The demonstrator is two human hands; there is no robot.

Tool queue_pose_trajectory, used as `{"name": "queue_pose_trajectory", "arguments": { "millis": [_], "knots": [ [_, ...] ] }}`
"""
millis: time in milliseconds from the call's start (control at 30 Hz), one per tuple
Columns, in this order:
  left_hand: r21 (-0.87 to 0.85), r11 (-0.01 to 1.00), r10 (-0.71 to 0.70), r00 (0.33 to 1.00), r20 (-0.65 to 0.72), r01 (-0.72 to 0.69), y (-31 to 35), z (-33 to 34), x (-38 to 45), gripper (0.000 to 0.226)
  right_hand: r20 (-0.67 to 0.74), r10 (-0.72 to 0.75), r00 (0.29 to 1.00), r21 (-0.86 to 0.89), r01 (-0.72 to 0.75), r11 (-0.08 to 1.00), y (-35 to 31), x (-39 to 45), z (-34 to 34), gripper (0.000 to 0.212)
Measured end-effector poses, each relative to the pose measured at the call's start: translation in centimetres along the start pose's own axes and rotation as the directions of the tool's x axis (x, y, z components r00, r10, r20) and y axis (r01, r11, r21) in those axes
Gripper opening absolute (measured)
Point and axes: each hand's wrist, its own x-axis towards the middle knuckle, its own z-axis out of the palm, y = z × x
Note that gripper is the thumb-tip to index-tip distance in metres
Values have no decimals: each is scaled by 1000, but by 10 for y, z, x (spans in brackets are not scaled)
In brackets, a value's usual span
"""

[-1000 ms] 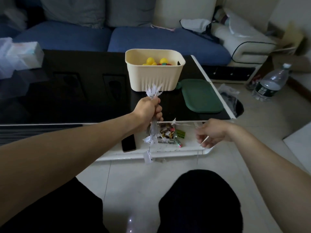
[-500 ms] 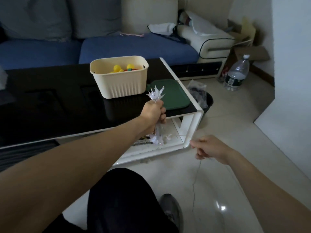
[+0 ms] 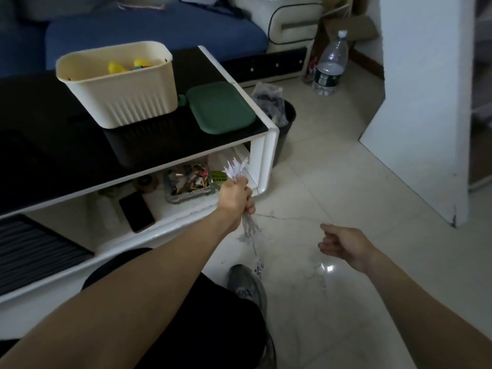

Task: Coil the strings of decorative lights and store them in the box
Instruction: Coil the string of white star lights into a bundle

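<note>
Two hands are busy with one string of lights, and going from the left of the room the cream box (image 3: 117, 83) comes first, open on the dark worktop (image 3: 53, 145) with yellow toys showing inside, its green lid (image 3: 221, 107) lying flat just beside it. Nearer the floor, the left hand (image 3: 235, 197) has its fingers curled tightly around the gathered bundle of lights (image 3: 235, 169), whose white paper-like ornaments bristle above the fist while more loops and ornaments hang below it. From the bundle a thin wire (image 3: 290, 218) runs across to the right hand (image 3: 343, 243), whose fingers are bent in a loose fist; the wire seems to end at the fingertips, so it looks pinched there, though it is too fine to be sure. A further length trails down towards the shoe (image 3: 247, 286) and the tiled floor. I would judge the whole string very light and limp, prone to tangle, with ornaments that crush easily. The safest hold looks to be the bare wire between ornaments, drawn gently, while the coil stays gripped at its middle rather than by its tips.
</note>
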Motion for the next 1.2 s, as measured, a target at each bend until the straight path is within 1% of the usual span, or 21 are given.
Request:
{"name": "queue_pose_trajectory", "arguments": {
  "millis": [100, 133, 200, 267, 333, 467, 567, 700, 800, 900, 1000, 1067, 1133, 1167, 1200],
  "knots": [
    [99, 994, 41, 998, 42, -45, -9, 3, 0, 31, -53, -51, 997, 49, 53, 997, -17, 0, -3, 15],
    [138, 989, 54, 996, 66, -62, -11, 3, 0, 30, -37, -78, 996, 54, 80, 995, -26, 0, -3, 18],
    [200, 977, 54, 991, 124, -79, -16, 3, -2, 28, 89, -112, 990, 72, 106, 992, -45, -3, 1, 22],
    [250, 965, 42, 987, 153, -80, -18, 4, -4, 22, 240, -138, 961, 62, 127, 990, -62, -11, 10, 12],
    [276, 958, 27, 985, 172, -75, -18, 4, -6, 19, 293, -189, 937, -3, 199, 980, -76, -20, 22, 10],
    [203, 977, 16, 972, 236, -65, -17, 1, -5, 27, 272, -323, 906, -216, 385, 897, -98, -34, 48, 16],
    [146, 988, 9, 973, 231, -44, -16, -1, -5, 23, 271, -400, 876, -236, 463, 854, -110, -40, 65, 18],
    [126, 991, 30, 986, 162, -51, -16, -4, -4, 12, 297, -421, 857, -255, 496, 830, -118, -51, 84, 21],
    [99, 993, 53, 990, 130, -66, -14, -5, -4, 11, 292, -414, 862, -280, 491, 825, -114, -56, 93, 28],
    [30, 997, 69, 985, 155, -75, -8, -2, -7, 16, 324, -400, 857, -331, 499, 801, -106, -55, 102, 29],
    [58, 995, 59, 970, 238, -75, -7, 0, -13, 22, 319, -451, 833, -417, 551, 723, -97, -50, 109, 26],
    [75, 995, 46, 958, 283, -70, -9, 2, -16, 28, 304, -521, 797, -482, 601, 638, -93, -46, 109, 29],
    [81, 995, 32, 959, 283, -57, -9, 2, -18, 29, 300, -583, 755, -540, 638, 549, -90, -42, 107, 34],
    [102, 993, 23, 962, 272, -53, -9, 2, -18, 27, 295, -606, 739, -544, 651, 530, -89, -41, 105, 32],
    [127, 991, 13, 964, 264, -48, -10, 2, -18, 24, 279, -625, 729, -528, 660, 535, -89, -42, 105, 25]
  ]
}}
